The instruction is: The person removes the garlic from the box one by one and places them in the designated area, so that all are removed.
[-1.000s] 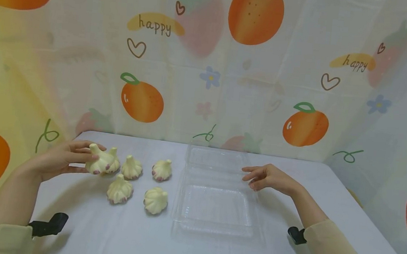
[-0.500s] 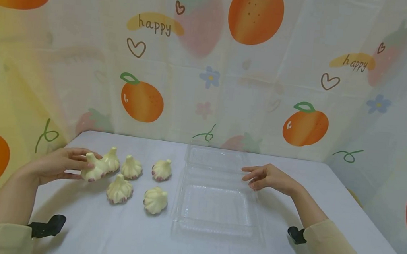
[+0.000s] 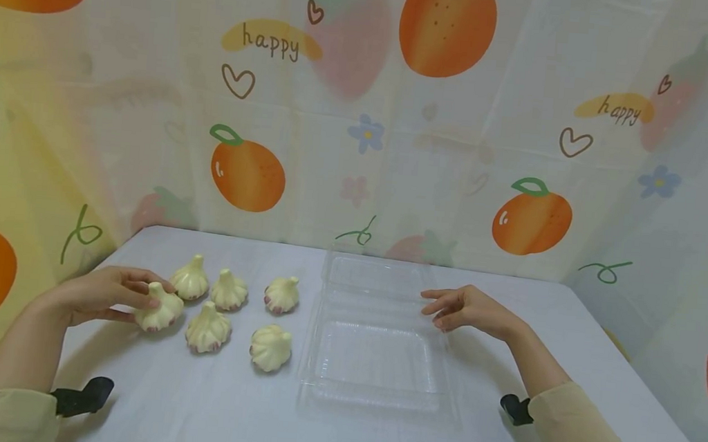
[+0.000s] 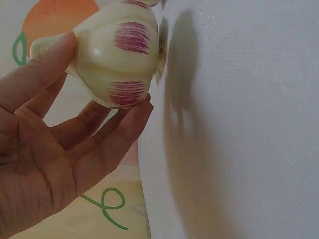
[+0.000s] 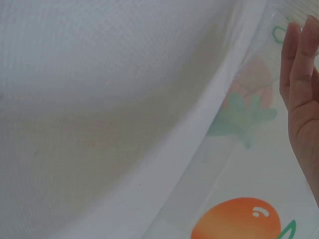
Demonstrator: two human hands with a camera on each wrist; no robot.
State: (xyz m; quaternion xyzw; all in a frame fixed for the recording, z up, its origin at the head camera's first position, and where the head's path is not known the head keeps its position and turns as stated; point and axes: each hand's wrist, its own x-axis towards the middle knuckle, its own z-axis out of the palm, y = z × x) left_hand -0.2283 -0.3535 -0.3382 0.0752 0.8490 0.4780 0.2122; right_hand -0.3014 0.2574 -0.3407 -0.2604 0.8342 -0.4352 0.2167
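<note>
My left hand (image 3: 107, 293) pinches a garlic bulb (image 3: 160, 310) between thumb and fingers at the left of the table. In the left wrist view this pale bulb (image 4: 114, 57) with purple streaks has its root end very close to the white cloth; whether it touches, I cannot tell. Several more garlic bulbs stand to its right, the nearest a bulb (image 3: 190, 279) just behind it. A clear plastic container (image 3: 371, 397) lies opened out in the middle. My right hand (image 3: 468, 309) hovers by its right edge, fingers loosely bent and holding nothing.
A white cloth covers the table (image 3: 202, 410). Behind it hangs a fruit-print curtain (image 3: 433, 165). Two garlic bulbs, one at the back (image 3: 282, 294) and one in front (image 3: 271, 348), stand near the container's left side.
My left hand has come down and toward me with the garlic bulb, moving slightly left and away from the bulb behind it. The right hand stays where it was.
</note>
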